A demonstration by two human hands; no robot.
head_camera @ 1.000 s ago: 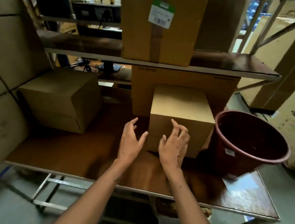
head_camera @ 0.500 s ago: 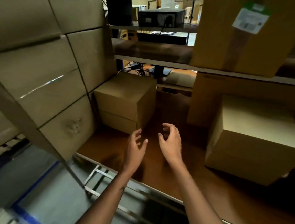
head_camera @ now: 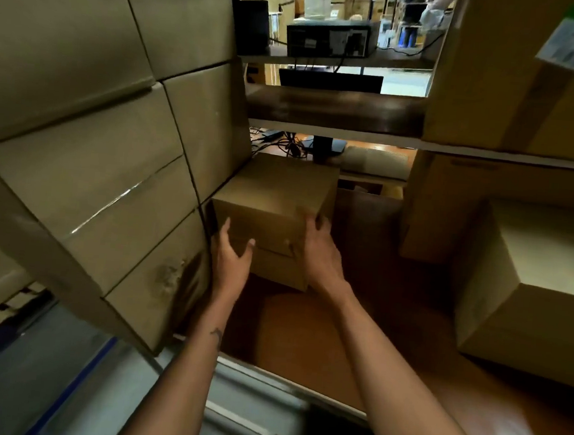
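A small brown cardboard box (head_camera: 273, 195) stands on the wooden shelf (head_camera: 303, 335), pushed against the stacked cartons on the left. My left hand (head_camera: 232, 257) lies against the box's front left edge, fingers straight and thumb spread onto the front face. My right hand (head_camera: 320, 251) is on the front right corner, with its fingers curled round the right edge. The box rests on the shelf board.
A wall of large cartons (head_camera: 96, 133) fills the left. A bigger box (head_camera: 530, 288) sits on the shelf at right, with a tall carton (head_camera: 444, 202) behind it. An upper shelf (head_camera: 335, 114) carries a labelled box (head_camera: 523, 74). The shelf's metal front edge (head_camera: 282, 385) is below my arms.
My view has swung left, away from the bigger box and the red bucket. Both hands moved forward from mid-air to the small box and now touch it.
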